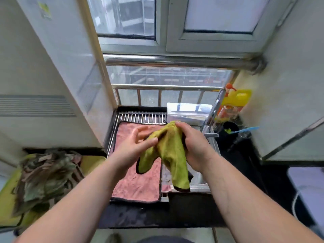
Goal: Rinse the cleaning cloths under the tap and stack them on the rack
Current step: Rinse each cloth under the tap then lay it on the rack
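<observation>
A yellow-green cloth (pixel 171 151) with a dark border hangs above the sink, its lower corners dangling. My right hand (pixel 194 146) grips its bunched top edge. My left hand (pixel 135 146) is blurred; its thumb presses the cloth's left fold while the fingers spread above the pink cloth. That pink cloth (pixel 138 179) lies flat on the metal rack (pixel 142 117) over the left half of the sink. The chrome tap (pixel 213 113) stands just right of my right hand; no water stream shows.
A clear plastic box (pixel 187 111) sits behind the sink. Yellow and orange bottles (pixel 235 100) and a dark cup with a blue brush (pixel 231 130) stand at the right. A camouflage-patterned fabric (pixel 47 174) lies on a yellow surface at the left. A window rail (pixel 164 87) runs behind.
</observation>
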